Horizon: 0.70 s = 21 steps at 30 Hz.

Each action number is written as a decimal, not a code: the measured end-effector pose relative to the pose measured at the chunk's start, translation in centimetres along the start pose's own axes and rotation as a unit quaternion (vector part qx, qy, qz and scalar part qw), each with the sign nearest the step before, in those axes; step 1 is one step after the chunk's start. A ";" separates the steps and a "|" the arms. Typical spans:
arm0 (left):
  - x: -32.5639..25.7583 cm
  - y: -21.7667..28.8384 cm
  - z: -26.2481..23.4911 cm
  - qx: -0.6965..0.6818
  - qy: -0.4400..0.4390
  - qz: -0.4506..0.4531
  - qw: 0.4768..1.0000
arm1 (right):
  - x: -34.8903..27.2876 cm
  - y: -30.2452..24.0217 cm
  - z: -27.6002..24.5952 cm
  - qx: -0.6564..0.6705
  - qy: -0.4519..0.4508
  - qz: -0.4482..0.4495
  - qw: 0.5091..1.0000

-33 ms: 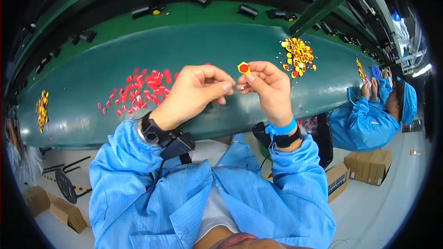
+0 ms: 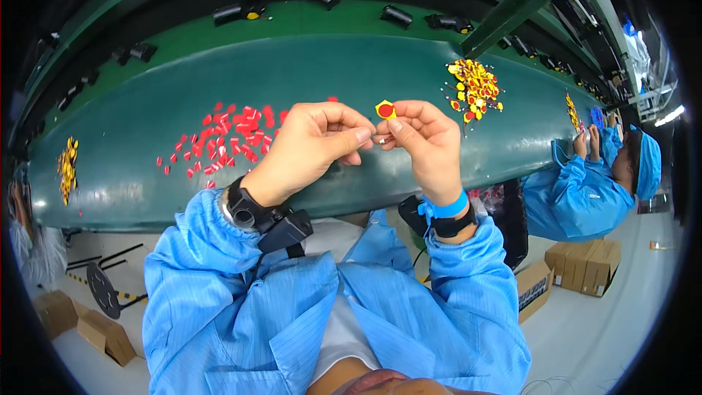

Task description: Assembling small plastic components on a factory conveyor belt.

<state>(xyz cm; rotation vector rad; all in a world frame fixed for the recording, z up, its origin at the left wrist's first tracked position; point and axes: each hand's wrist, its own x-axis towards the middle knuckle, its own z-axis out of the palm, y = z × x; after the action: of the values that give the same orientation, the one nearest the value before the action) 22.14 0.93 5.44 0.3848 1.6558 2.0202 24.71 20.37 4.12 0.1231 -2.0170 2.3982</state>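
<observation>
Up close, my right hand (image 2: 428,143) pinches one small yellow disc with a red centre (image 2: 385,110). My left hand (image 2: 311,143) closes on something tiny, hidden between fingertips. Below, on the green conveyor belt (image 2: 351,73), lie scattered red plastic pieces (image 2: 230,135), too many to count.

Belt (image 2: 351,73) runs left to right in front of the person. Both hands meet above its near edge: left hand (image 2: 311,143) touching right hand (image 2: 424,139), tag (image 2: 385,110) pinched in the right. Chip scatter (image 2: 230,135) behind-left, tag pile (image 2: 474,89) behind-right, small pile (image 2: 67,167) far left. Co-worker (image 2: 592,183) far right. Boxes (image 2: 585,263) on the floor, right.
</observation>
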 end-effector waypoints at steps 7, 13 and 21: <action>-3.2 -1.9 1.3 -0.198 0.057 -0.055 0.977 | -3.2 0.4 3.1 -0.393 0.052 -0.335 0.855; -4.3 -3.2 1.5 -0.220 0.088 -0.075 0.969 | -4.5 1.5 3.6 -0.454 0.043 -0.399 0.796; -4.7 -5.0 0.5 -0.228 0.103 -0.062 0.966 | -5.5 2.2 3.8 -0.342 -0.007 -0.247 0.907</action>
<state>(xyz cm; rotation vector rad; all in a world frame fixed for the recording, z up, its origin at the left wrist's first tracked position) 27.29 -0.51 1.12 -0.0933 1.2283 2.3186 30.31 16.52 2.24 0.5557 -2.3328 1.3208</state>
